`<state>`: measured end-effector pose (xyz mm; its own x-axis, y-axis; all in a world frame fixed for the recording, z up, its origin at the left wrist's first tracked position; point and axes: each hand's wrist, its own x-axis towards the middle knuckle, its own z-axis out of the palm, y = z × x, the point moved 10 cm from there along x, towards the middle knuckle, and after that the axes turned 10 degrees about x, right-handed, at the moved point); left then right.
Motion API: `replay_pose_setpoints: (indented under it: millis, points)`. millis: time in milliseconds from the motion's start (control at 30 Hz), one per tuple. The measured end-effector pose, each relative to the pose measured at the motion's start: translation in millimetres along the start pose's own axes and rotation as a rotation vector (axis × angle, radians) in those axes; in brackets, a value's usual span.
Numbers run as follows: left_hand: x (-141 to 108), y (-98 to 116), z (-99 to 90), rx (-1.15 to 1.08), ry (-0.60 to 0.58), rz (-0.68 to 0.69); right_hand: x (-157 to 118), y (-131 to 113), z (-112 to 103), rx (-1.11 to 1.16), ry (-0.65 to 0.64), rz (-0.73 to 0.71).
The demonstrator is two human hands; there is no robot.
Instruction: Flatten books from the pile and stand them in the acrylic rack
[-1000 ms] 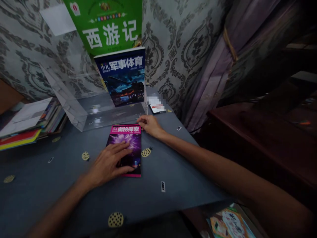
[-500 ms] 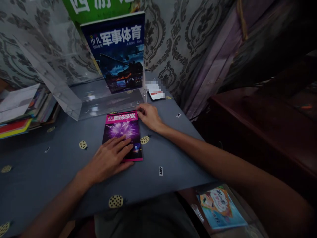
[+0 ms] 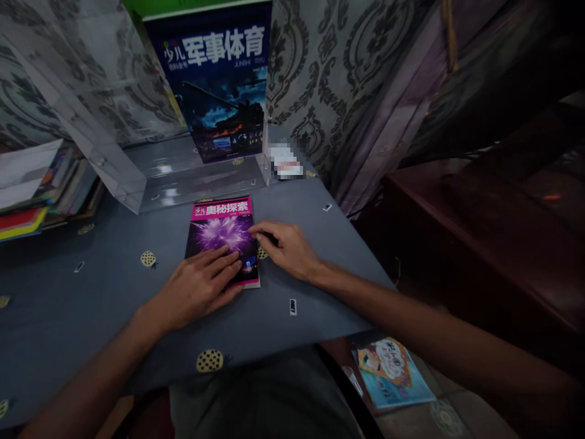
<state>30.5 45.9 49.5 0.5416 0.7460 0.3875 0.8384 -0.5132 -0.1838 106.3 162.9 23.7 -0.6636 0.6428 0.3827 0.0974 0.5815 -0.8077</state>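
A small book [image 3: 223, 231] with a purple burst on its black and pink cover lies face up on the table. My left hand [image 3: 203, 277] rests flat across its lower part, fingers stretched out. At the book's right edge, my right hand [image 3: 283, 244] has its index finger and thumb bent in a loose pinch on the cover's edge; how firmly they grip is hard to see. A thin white strip of pages shows under the cover's lower right corner. Beyond stands a blue book [image 3: 223, 91] with a tank on its cover, upright in a clear acrylic stand [image 3: 192, 189].
A stack of books and papers [image 3: 55, 183] sits at the left. Behind the stand's right side lies a partly blurred flat item [image 3: 286, 161]. A blue picture book [image 3: 395, 378] lies below the table's edge, and dark red furniture [image 3: 457, 244] stands at the right.
My right hand has slid from the book's upper right corner down along its right edge. White pages now show at the lower right corner. My left hand stays on the cover.
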Motion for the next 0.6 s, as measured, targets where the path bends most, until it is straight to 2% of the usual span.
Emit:
replay_pose_setpoints:
  millis: [133,267,433,600]
  points:
    - [-1.5,-4.8,1.6,-0.052,-0.011,-0.031,-8.2,-21.5,7.5,-0.106,-0.050,-0.144]
    - [-2.9,-16.6,5.4,-0.126,-0.027,-0.090,-23.2,-36.7,27.9,-0.219,-0.201,-0.232]
    - [-5.2,-30.9,9.0,-0.081,0.017,-0.150,-27.6,-24.4,48.6,-0.302,-0.392,-0.166]
    - [-5.6,-36.0,17.2,-0.082,-0.016,-0.181,2.6,-1.0,49.6,-0.329,-0.431,-0.068]
